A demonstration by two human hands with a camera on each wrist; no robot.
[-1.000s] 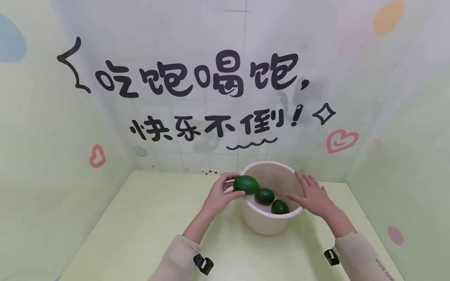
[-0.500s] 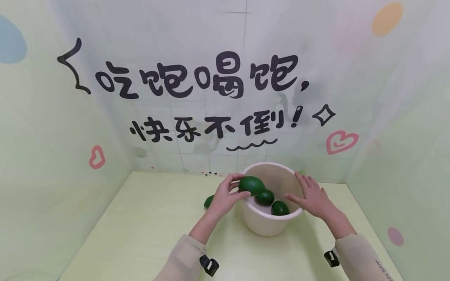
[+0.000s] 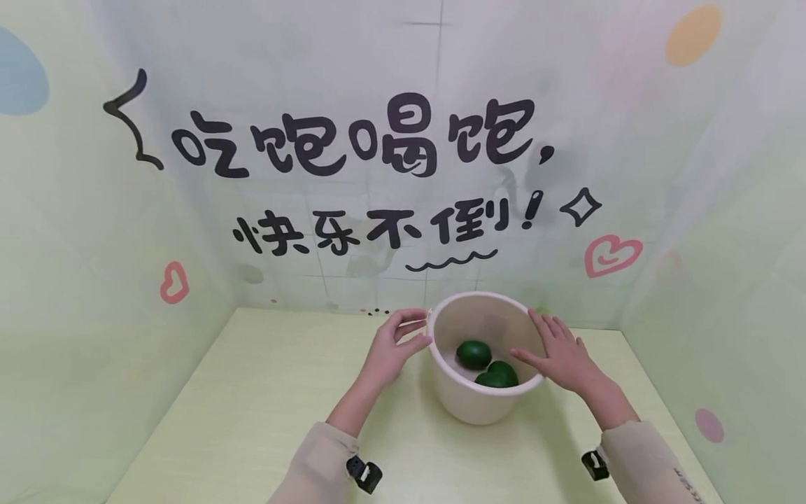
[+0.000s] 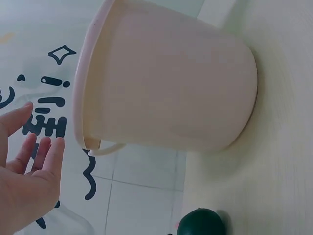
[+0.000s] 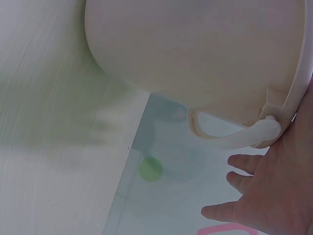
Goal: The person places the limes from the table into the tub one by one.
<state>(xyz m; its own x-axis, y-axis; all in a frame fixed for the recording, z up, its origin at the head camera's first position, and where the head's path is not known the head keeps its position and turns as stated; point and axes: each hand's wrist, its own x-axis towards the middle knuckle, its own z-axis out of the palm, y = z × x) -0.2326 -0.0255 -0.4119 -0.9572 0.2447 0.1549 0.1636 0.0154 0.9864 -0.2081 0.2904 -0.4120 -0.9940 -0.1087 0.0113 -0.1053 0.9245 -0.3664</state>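
Observation:
A pale pink bucket stands upright on the table. Inside are smooth dark green oval fruits, two of them overlapping near the front wall; their exact kind I cannot tell. My left hand is at the bucket's left rim, fingers and thumb apart with nothing between them, as the left wrist view also shows. My right hand rests on the right rim, its thumb over the inside and its straight fingers outside. Another green fruit lies on the table left of the bucket, hidden in the head view.
The light wooden table reaches a printed back wall and side walls. The bucket's handle hangs down behind it in the right wrist view. Black straps hang at both cuffs.
My left hand carried a green fruit over the bucket's left rim and let it go inside, then drew back left. My right hand has stayed at the right rim.

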